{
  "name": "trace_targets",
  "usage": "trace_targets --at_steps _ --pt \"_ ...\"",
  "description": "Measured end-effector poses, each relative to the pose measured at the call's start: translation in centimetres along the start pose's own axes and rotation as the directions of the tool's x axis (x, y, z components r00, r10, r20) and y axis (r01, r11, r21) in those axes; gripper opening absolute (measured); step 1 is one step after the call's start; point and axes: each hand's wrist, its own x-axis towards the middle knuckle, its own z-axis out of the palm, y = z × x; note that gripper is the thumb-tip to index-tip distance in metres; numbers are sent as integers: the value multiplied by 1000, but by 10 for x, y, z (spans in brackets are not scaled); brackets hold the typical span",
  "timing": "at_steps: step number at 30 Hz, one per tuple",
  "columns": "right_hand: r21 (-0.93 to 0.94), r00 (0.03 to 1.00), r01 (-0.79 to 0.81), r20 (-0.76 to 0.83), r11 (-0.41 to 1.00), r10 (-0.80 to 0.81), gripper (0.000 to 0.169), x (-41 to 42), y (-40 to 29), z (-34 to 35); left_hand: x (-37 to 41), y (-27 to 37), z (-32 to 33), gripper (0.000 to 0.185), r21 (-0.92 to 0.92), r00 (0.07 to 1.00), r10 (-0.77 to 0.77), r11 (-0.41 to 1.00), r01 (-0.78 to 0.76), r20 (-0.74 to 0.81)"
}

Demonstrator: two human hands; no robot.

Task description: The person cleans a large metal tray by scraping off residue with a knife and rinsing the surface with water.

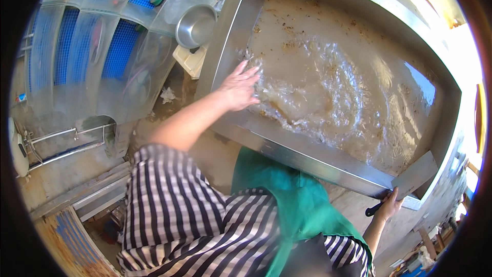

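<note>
A large stainless steel sink [251, 144] lies in front of me, holding murky brown water [296, 61] with bits of debris afloat. My left hand [240, 86] is at the sink's left side, just at the splashing water. Its fingers are spread and nothing is in them. At the near right corner, my right hand [389, 204] grips a cleaver [417, 175] with a broad metal blade and a black handle. The blade reaches over the sink's rim and corner, flat side towards me.
A steel bowl [196, 27] sits left of the sink, above a cream plastic piece [191, 60]. Clear plastic strips [90, 54] hang at far left before blue mesh. Pipes [71, 134] run along the left wall. Assorted clutter [424, 256] lies at lower right.
</note>
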Motion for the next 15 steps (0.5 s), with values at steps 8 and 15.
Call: trace_targets --at_steps 8,15 --pt "71 999 -36 16 997 35 20 -5 -7 4 -63 14 11 58 -185 896 -126 957 222 426" --pt "66 1000 -5 -4 998 5 18 -7 -4 5 -15 111 -4 65 -509 950 -56 834 214 308"
